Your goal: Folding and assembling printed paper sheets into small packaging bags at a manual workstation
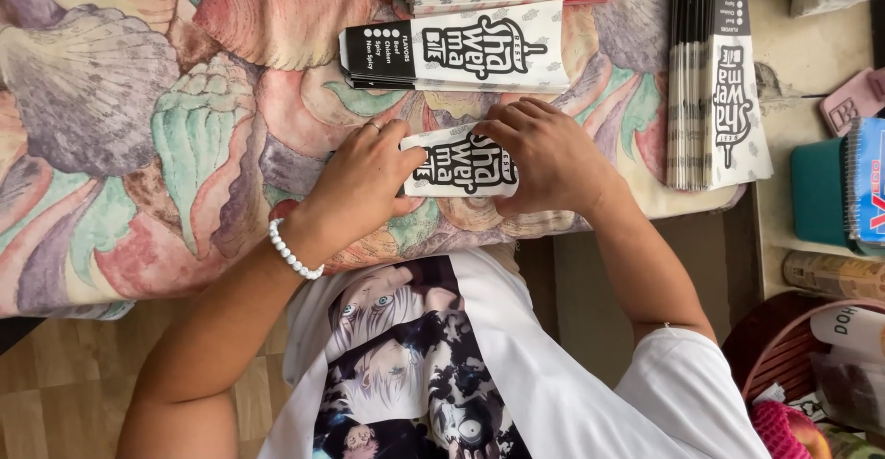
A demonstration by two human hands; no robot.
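Lying flat on the shell-patterned cloth [138, 146], near its front edge, the printed white sleeve [461, 166] sits directly between both hands. The left hand [364, 182] presses its fingers on the sleeve's left end, a bead bracelet [293, 254] at the wrist; the right hand [548, 155] grips the right end, fingers curled over the upper edge. Neither hand is slack; both bear on the sleeve. Judged from this posture, the step in hand is creasing or flattening the piece. The next move would seem to call for even pressure along the fold so the panel stays square. Just above lies a flat stack of like sleeves [456, 49]. Well to the right, another bundle [714, 86] stands on edge, with a teal container [816, 192] beyond it.
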